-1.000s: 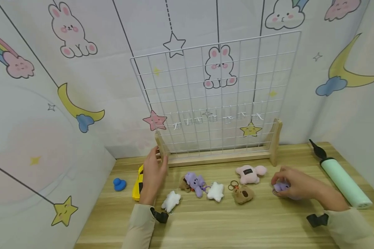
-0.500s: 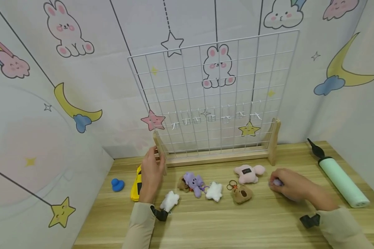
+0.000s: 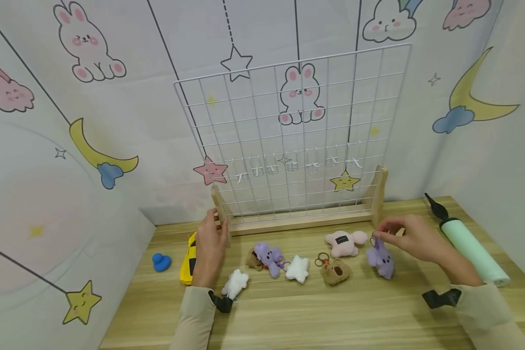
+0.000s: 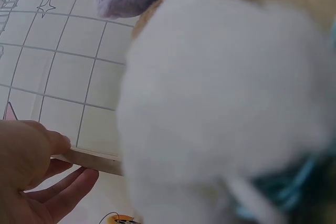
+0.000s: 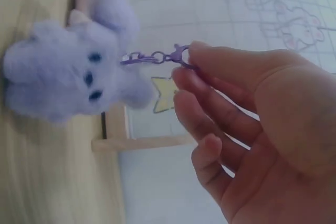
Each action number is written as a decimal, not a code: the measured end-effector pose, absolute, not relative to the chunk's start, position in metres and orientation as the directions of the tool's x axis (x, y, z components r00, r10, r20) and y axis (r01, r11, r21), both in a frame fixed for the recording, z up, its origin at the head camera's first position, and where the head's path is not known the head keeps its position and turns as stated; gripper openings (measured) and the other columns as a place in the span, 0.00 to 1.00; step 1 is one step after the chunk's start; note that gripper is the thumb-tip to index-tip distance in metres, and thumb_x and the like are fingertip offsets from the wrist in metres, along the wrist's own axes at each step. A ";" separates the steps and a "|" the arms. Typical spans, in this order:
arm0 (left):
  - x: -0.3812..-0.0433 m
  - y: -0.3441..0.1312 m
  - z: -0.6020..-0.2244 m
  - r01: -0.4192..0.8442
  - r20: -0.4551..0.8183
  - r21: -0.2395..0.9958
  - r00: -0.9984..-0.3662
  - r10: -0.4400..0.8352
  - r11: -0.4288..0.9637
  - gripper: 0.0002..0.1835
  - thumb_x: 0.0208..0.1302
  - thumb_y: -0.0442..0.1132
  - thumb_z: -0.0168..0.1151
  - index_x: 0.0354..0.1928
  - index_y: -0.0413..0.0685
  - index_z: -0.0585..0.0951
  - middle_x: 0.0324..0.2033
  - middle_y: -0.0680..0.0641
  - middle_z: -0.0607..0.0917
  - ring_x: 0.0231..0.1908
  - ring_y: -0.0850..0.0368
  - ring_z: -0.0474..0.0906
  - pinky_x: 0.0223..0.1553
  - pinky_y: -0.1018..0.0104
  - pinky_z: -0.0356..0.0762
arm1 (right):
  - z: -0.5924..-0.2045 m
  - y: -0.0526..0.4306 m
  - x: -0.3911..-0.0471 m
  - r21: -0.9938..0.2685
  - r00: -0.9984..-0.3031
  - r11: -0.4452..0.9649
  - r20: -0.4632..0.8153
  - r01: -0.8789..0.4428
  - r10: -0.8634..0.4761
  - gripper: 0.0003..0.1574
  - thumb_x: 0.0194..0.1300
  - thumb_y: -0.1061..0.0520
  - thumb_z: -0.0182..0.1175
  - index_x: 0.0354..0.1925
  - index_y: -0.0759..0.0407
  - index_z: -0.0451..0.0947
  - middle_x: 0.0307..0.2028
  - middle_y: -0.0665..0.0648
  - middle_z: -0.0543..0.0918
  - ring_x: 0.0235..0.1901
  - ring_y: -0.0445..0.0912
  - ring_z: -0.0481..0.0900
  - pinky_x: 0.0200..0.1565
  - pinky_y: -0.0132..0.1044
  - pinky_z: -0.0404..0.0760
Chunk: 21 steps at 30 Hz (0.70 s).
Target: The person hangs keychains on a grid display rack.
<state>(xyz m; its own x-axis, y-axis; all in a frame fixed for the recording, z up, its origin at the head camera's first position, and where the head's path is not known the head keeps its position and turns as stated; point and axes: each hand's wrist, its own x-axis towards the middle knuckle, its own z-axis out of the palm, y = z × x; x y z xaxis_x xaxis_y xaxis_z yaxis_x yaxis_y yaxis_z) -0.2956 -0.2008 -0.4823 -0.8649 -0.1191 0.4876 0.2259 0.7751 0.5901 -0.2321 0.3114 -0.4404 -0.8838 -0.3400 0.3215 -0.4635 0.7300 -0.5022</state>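
Observation:
My right hand pinches the purple clasp of a lilac plush keychain between thumb and index finger. The plush hangs below the fingertips, its dark eyes and nose visible in the right wrist view. At the left end of a white wire grid rack, my left hand holds the wooden side foot, thumb on one side and fingers on the other. A white plush lies beside the left wrist and fills much of the left wrist view. Small hooks line one bar of the grid.
Before the rack lie another lilac plush over a brown one, a white star plush, a brown plush and a pink plush. A yellow toy car and blue duck are left; a green pump is right.
The right hand has lifted the lilac keychain from the table, so it now hangs by its clasp. The left hand stays on the rack's foot. The head view has shifted slightly.

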 end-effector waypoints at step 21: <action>-0.297 -0.202 -0.482 0.220 0.485 0.601 -0.865 -0.131 0.769 0.23 0.78 0.37 0.66 0.70 0.39 0.75 0.56 0.32 0.88 0.46 0.37 0.93 0.44 0.47 0.94 | -0.399 0.273 -0.242 -0.744 -0.890 0.550 0.455 -0.379 0.003 0.14 0.81 0.49 0.62 0.54 0.55 0.85 0.39 0.57 0.90 0.34 0.41 0.87 0.32 0.31 0.87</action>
<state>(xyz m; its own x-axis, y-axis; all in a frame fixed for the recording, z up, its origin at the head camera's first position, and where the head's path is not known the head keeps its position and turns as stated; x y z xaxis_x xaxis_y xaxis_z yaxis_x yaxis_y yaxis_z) -0.2973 -0.2017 -0.4824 -0.8647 -0.1309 0.4850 0.2205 0.7686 0.6006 -0.2420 0.2728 -0.3991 -0.8904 0.0029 0.4553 -0.3788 0.5500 -0.7443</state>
